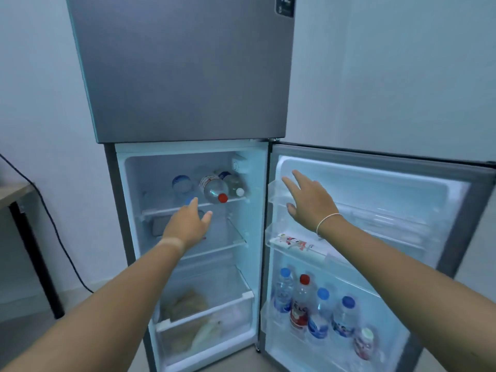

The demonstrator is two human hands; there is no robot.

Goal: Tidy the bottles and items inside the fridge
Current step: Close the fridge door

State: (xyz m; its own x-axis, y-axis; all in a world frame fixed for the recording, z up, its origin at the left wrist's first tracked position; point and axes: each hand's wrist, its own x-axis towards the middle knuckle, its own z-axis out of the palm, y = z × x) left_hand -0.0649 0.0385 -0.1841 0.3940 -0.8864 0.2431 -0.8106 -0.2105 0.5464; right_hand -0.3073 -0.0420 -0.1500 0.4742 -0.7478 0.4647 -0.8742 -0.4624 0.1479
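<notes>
Your left hand [188,224] reaches open toward the top shelf [166,209] bottles [214,187]; right hand [308,197], open too, hovers by the door [375,183].

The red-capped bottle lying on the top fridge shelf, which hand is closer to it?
Left. The left hand reaches just below the red-capped bottle, at the shelf's front edge. The right hand is off to its right, at the open door's upper bin.

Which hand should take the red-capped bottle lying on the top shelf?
Left. The left hand is open just below the red-capped bottle at the top shelf edge. The right hand is spread over at the door bin.
</notes>
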